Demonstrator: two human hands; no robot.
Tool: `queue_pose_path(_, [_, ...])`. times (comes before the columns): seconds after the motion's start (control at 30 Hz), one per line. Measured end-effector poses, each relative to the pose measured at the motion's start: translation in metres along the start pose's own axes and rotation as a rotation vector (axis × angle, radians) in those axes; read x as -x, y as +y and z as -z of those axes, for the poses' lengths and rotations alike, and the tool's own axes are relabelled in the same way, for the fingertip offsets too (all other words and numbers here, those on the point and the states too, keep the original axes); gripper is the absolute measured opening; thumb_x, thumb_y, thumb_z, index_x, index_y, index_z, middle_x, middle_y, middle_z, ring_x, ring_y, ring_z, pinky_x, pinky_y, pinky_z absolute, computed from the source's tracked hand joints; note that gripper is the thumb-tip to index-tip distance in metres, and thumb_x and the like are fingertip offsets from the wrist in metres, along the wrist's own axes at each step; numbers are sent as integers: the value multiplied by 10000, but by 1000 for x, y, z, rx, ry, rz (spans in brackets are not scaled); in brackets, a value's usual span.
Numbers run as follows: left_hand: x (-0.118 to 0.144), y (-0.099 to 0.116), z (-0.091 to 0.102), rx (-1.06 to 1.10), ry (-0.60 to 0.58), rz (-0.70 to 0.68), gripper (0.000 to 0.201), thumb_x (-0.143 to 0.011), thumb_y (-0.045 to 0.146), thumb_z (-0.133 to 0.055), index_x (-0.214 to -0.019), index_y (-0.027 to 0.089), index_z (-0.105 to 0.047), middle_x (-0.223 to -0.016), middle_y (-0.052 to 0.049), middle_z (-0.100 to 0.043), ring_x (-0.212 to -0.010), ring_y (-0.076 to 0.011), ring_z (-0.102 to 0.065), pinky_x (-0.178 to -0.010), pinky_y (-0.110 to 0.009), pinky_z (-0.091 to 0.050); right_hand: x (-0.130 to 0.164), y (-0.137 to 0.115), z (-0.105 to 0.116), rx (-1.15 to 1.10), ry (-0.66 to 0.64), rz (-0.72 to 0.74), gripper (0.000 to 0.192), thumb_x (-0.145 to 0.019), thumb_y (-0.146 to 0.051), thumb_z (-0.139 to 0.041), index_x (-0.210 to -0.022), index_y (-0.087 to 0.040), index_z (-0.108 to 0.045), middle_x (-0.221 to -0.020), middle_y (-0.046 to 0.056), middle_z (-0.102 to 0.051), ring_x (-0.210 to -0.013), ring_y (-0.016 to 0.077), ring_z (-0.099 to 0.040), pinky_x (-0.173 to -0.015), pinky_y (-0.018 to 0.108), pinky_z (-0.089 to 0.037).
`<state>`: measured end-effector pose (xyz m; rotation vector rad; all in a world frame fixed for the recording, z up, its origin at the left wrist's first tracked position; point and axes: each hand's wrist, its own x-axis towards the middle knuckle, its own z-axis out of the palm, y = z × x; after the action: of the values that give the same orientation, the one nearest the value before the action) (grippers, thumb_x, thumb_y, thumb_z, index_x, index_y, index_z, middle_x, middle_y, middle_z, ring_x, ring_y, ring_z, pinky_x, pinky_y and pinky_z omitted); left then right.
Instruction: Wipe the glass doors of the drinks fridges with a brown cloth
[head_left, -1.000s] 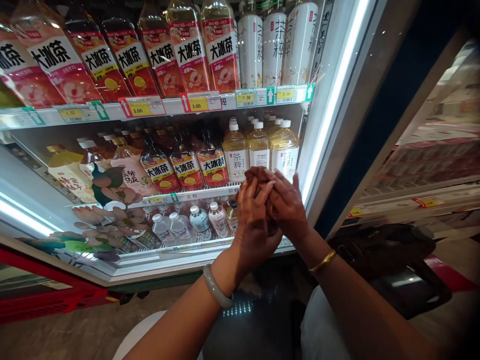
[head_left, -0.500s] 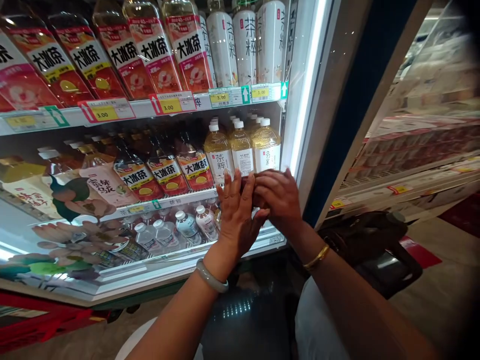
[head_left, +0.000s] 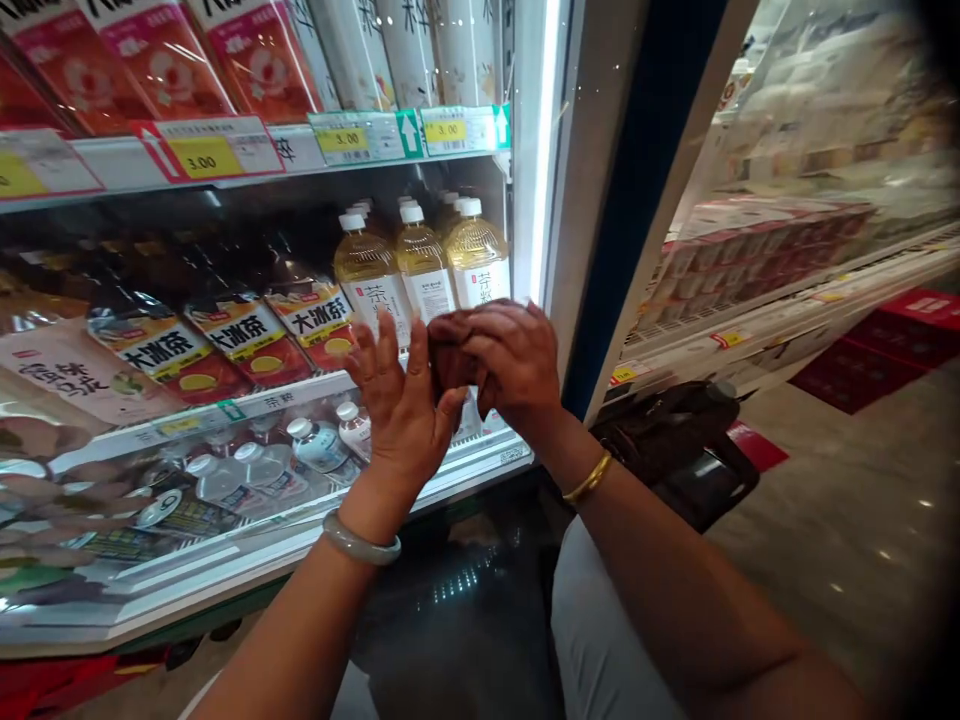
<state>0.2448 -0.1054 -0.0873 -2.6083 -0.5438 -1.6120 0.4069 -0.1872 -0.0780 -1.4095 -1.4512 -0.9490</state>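
A dark reddish-brown cloth (head_left: pixel 448 350) is bunched in my right hand (head_left: pixel 514 355), whose fingers curl over it against the glass door (head_left: pixel 420 190) of a drinks fridge. Just left of the cloth, my left hand (head_left: pixel 401 405) has its fingers spread and its palm towards the glass. Whether the left palm touches the pane I cannot tell. Behind the hands, pale yellow tea bottles (head_left: pixel 476 250) with white caps stand on the middle shelf. Iced tea bottles (head_left: pixel 319 315) with dark tops are to their left.
Small bottles (head_left: pixel 311 445) line the bottom shelf. Price tags (head_left: pixel 448 130) run along the upper shelf edge. A dark blue upright (head_left: pixel 630 200) borders the door. Right of it are a black bag-like object (head_left: pixel 686 450) on the floor, red boxes (head_left: pixel 874 345) and another chilled display.
The view has shifted, so the fridge lies further left and higher. My hands have moved apart, the left one's fingers spreading, and more of the brown cloth shows under the right hand.
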Motion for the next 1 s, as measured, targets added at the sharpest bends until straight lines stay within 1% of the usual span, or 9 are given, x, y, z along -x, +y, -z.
queue_pose_path(0.13, [-2, -3, 0, 0, -21, 35, 873, -972, 718, -449, -1681, 275, -201, -1780, -81, -34, -1644, -330, 92, -1316, -594, 122, -6, 11, 6, 105, 44, -253, 272, -1056, -367, -490, -1176, -291, -721, -1396, 39, -656, -1432, 236, -507, -1309, 490, -311])
queue_pose_path(0.2, [-3, -4, 0, -7, -29, 46, 856, -983, 719, -417, -1685, 293, -173, -1780, -32, 8, -1641, -324, 99, -1327, -568, 120, -5, 1, 4, 117, -29, -223, 291, -1053, -406, -499, -1216, -294, -713, -1445, 28, -630, -1466, 232, -470, -1306, 466, -327])
queue_pose_path(0.37, [-5, -6, -2, -19, -31, 93, 837, -978, 740, -419, -1673, 330, -198, -1765, 110, 22, -1633, -320, 89, -1327, -470, 129, 4, -15, 5, 51, -285, 76, 298, -1088, -408, -432, -1208, -393, -704, -1411, -104, -663, -1434, 132, -500, -1348, 388, -271])
queue_pose_path(0.43, [-5, -6, -4, -23, -25, 108, 854, -962, 769, -422, -1669, 334, -221, -1767, 103, 1, -1634, -332, 84, -1326, -501, 136, 4, -7, 9, 40, -255, 54, 291, -1087, -418, -440, -1173, -381, -715, -1374, -101, -686, -1416, 129, -518, -1344, 390, -277])
queue_pose_path(0.53, [-6, -5, -6, -60, -30, 93, 846, -974, 774, -375, -1677, 345, -181, -1768, 94, 32, -1636, -356, 90, -1329, -581, 116, 0, 5, 12, 55, -99, -139, 280, -1069, -427, -479, -1154, -320, -724, -1372, -34, -689, -1420, 182, -519, -1305, 429, -341])
queue_pose_path(0.63, [-6, -2, -6, -92, -36, 76, 833, -989, 764, -338, -1681, 340, -151, -1769, 97, 54, -1633, -384, 84, -1329, -619, 87, -1, 0, 6, 77, -5, -267, 305, -1072, -398, -460, -1227, -288, -698, -1447, 9, -643, -1466, 215, -476, -1288, 453, -363])
queue_pose_path(0.77, [-5, 2, -3, -58, -26, 116, 841, -992, 776, -299, -1680, 305, -187, -1777, 71, -14, -1628, -373, 63, -1340, -595, 58, 5, -22, -4, 67, -175, -41, 353, -1105, -375, -365, -1256, -345, -683, -1481, -85, -619, -1487, 148, -456, -1332, 394, -295])
queue_pose_path(0.87, [-2, 1, 2, -28, -42, 146, 865, -969, 803, -336, -1673, 312, -220, -1774, 83, -49, -1625, -371, 52, -1342, -567, 68, 6, -20, -2, 68, -273, 96, 390, -1120, -370, -311, -1245, -382, -680, -1438, -131, -641, -1455, 108, -489, -1348, 378, -260])
queue_pose_path(1.0, [6, -5, 11, -58, -97, 125, 913, -945, 817, -385, -1676, 295, -220, -1778, 61, -25, -1639, -387, 37, -1347, -567, 84, -2, 0, 7, 136, -244, -85, 327, -1101, -416, -382, -1271, -326, -647, -1466, -53, -613, -1483, 185, -458, -1333, 477, -282])
